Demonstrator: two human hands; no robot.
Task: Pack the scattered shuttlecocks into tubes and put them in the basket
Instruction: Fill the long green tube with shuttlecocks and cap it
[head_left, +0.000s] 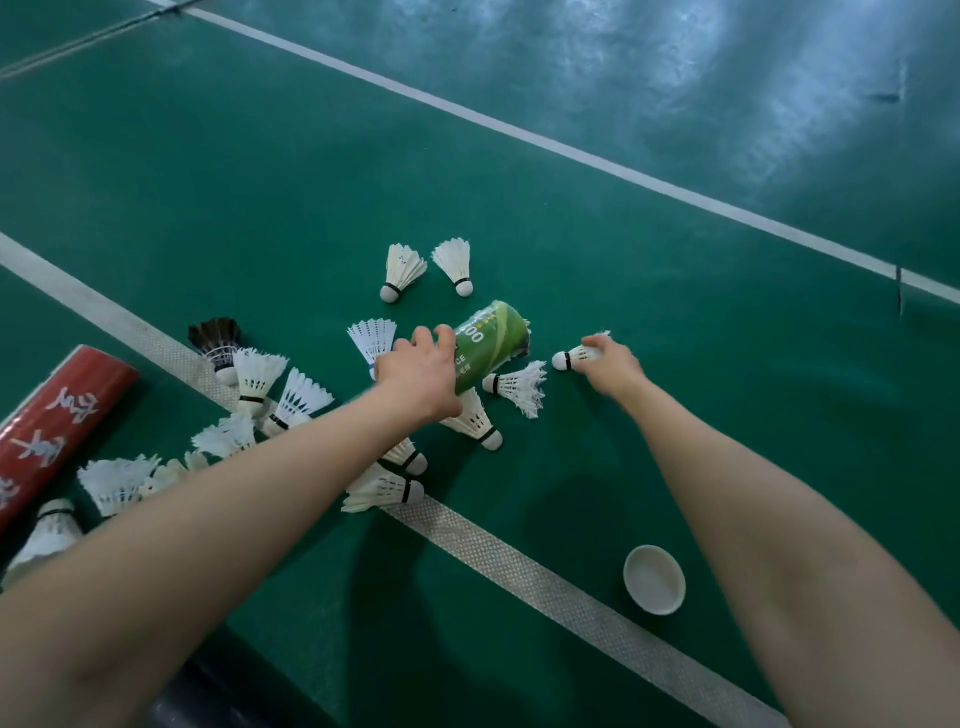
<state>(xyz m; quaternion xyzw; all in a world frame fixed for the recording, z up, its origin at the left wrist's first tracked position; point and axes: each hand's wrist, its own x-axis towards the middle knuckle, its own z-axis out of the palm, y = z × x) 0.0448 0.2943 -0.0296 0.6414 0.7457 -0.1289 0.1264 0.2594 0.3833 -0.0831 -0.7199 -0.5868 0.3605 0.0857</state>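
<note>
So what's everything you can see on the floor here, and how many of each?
Green tube: one, green, centre, gripped.
Red tube: one, red with white characters, left edge.
White shuttlecocks: at least twelve, white, scattered around the green tube and leftwards.
Black shuttlecock: one, black, left of centre.
Cap: one, white, lower right.
Court lines: two, white, crossing the green floor.
Left hand: one, grips green tube.
Right hand: one, pinches the rightmost shuttlecock.

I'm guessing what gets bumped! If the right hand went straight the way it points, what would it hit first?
Probably the far end of the green tube, gripped by the left hand. The right hand, pinching a shuttlecock, points toward it. The tube may sit higher than that hand, so I'm unsure.
</note>
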